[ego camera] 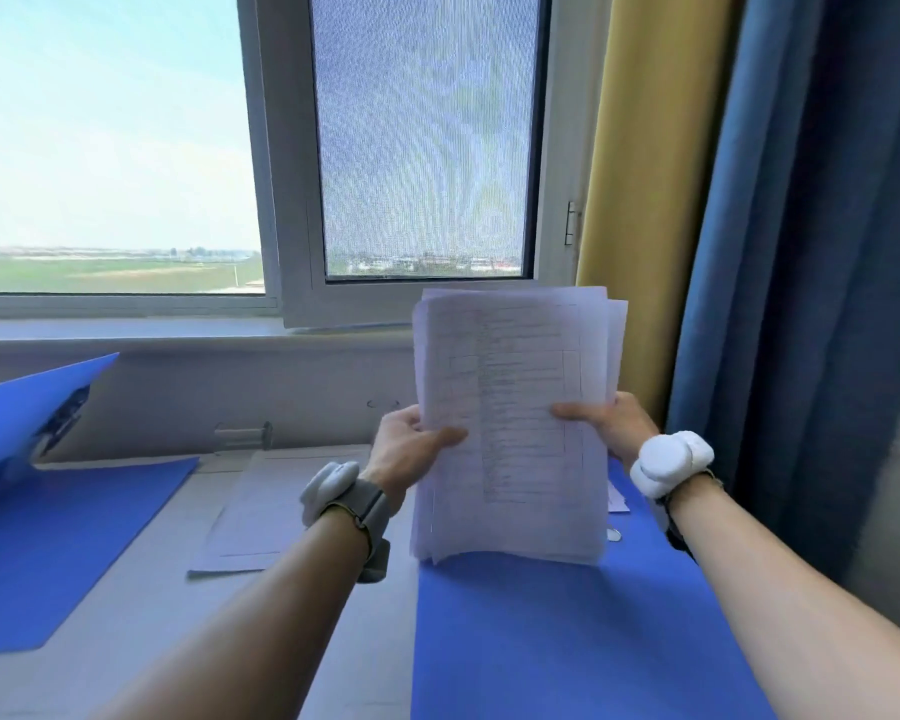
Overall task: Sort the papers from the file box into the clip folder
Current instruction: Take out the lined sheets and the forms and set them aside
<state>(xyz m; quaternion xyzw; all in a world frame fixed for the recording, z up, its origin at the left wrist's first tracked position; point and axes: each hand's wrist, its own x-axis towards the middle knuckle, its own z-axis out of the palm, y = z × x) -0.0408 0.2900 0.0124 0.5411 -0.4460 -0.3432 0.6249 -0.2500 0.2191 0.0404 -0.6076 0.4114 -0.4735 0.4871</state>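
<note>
I hold a stack of printed white papers (515,397) upright in front of me, above the desk. My left hand (411,449) grips its left edge with the thumb on the front sheet. My right hand (609,423) grips its right edge the same way. The lower edge of the stack hangs just over a blue folder (567,631) lying flat at the right. A second blue folder (58,537) lies open at the left, its raised cover (27,402) leaning against the wall. The file box is not in view.
A loose sheet of paper (266,506) lies on the white desk between the two folders. A clear clip (242,434) sits at the wall behind it. A window, a yellow curtain and a blue curtain (801,252) stand behind and to the right.
</note>
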